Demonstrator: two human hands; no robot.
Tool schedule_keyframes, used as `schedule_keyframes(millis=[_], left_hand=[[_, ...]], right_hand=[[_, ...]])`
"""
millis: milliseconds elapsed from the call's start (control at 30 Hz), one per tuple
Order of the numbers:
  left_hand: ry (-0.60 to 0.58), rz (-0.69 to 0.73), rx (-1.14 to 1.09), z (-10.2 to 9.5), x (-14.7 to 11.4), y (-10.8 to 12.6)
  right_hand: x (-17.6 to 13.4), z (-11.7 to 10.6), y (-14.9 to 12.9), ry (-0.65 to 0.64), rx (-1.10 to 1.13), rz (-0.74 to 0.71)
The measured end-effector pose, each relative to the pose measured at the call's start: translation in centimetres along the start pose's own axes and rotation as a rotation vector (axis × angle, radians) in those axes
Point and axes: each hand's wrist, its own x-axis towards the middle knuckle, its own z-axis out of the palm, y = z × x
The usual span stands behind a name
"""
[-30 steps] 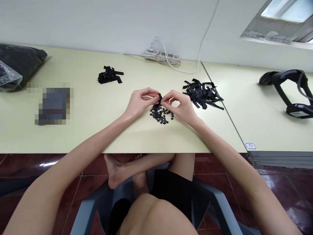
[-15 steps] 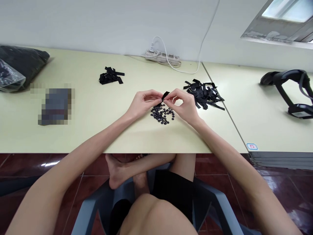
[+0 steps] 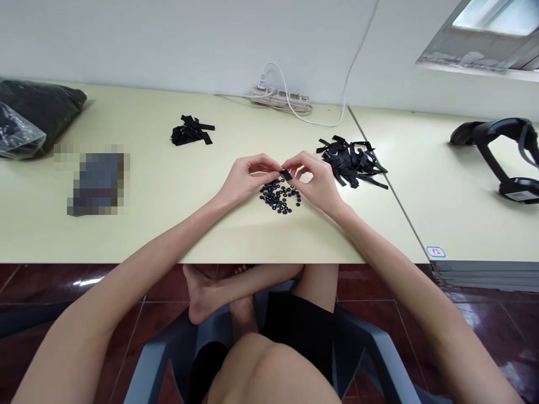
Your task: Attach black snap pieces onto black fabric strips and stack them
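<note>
Between my two hands is a short black fabric strip (image 3: 286,175), pinched at the fingertips just above the table. My left hand (image 3: 252,175) is closed on its left end with thumb and forefinger. From the other side, my right hand (image 3: 314,177) pinches the same strip, fingers curled. Right below the fingertips lies a loose pile of small, round, dark snap-like discs (image 3: 278,197), some with a hole or ring in the middle. A larger heap of black strips (image 3: 349,161) lies beside my right hand. Farther back on the left sits a smaller heap of black strips (image 3: 191,131).
A power strip (image 3: 280,99) with a white cable lies against the wall. At the left are a dark plastic bag (image 3: 37,115) and a blurred dark object (image 3: 99,182). A black headset-like device (image 3: 501,157) stands on the right table (image 3: 458,207), past a seam.
The black strip has turned: earlier it stuck up above my fingertips, and now its flat end hangs down to the right. Both hands have stayed in nearly the same place.
</note>
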Motion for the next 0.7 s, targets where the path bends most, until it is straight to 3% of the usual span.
schedule_keyframes(millis=[333,600,700], left_hand=[[-0.039,-0.029,-0.019,0.3,-0.1,0.5],[-0.101,-0.037,0.002,0.4,-0.1,0.6],[-0.102,-0.035,0.005,0.5,-0.1,0.4]], right_hand=[[0.0,-0.3,-0.6,0.125,-0.116,-0.221],[0.0,-0.9,0.4,0.113,-0.374,-0.389],[0.0,-0.9,0.4,0.096,-0.391,-0.374]])
